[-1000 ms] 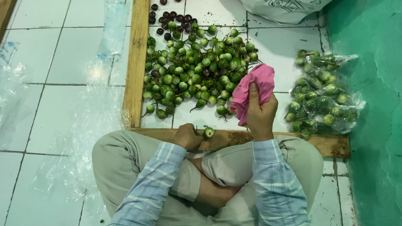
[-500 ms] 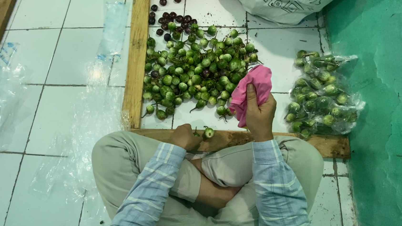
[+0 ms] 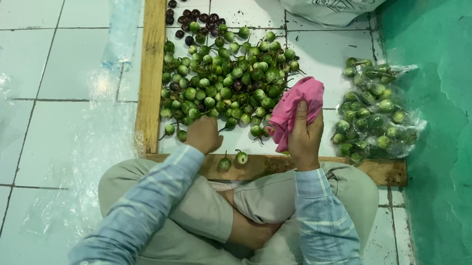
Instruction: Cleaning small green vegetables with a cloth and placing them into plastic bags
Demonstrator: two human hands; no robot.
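I sit cross-legged at the near wooden board [image 3: 329, 165] so the pile of small green eggplants [image 3: 226, 81] lies within reach on the tiled floor [image 3: 56, 62]. My right hand [image 3: 304, 138] is closed on a pink cloth [image 3: 300, 106], thumb pressing it. My left hand [image 3: 204, 134] curls, knuckles up, at the pile's near edge; whether it grips one, I cannot tell. Two eggplants [image 3: 234, 160] rest by the board.

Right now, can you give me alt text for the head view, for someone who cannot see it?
A seated, cross-legged person's right hand holds a pink cloth, while the left hand reaches into a pile of small green eggplants on white floor tiles framed by wooden planks. Bagged eggplants lie beside a green wall.
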